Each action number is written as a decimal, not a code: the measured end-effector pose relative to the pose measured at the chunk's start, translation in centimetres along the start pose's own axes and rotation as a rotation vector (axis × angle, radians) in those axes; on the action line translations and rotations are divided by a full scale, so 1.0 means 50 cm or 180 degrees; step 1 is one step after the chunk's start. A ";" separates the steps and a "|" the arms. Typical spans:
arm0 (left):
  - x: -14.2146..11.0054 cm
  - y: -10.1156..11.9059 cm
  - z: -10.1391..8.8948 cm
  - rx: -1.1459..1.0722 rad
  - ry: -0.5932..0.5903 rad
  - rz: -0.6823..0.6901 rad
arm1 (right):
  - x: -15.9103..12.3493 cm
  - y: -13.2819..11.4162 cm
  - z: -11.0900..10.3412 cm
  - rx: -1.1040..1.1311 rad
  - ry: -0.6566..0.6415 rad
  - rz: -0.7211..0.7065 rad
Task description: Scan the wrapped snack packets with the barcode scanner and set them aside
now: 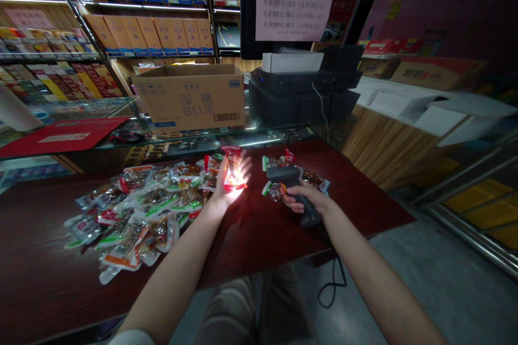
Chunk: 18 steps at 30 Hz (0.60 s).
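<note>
With our left fingers (245, 164) we are holding the snack packet (233, 166) facing the barcode scanner (283, 174), gripped in our right fingers (295, 206), so light is reaching it.

red-ended packet (233, 168): brightly lit, upright | dark scanner (284, 174): right of packet, facing it, handle slanted

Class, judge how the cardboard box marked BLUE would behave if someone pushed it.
The cardboard box would probably stay fairly stiff, since its walls stand straight, though its open top may let them flex. It would likely slide on the smooth glass counter rather than roll, being flat-sided. Its weight is uncertain: the inside is hidden.
</note>
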State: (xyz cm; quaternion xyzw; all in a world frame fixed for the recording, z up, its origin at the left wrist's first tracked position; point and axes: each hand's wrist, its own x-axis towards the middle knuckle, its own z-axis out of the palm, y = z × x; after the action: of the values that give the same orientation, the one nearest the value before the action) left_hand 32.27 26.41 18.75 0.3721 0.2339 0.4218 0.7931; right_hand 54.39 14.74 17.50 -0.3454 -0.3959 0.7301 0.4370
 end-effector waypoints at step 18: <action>-0.044 0.085 -0.012 0.5985 0.2189 0.1047 | -0.009 -0.019 -0.012 0.0330 0.0100 -0.0325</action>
State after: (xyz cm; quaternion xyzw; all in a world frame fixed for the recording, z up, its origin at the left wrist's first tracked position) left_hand 28.58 26.36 21.86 0.7314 0.6325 0.2549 0.0006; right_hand 55.40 14.80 18.12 -0.3131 -0.3677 0.7208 0.4971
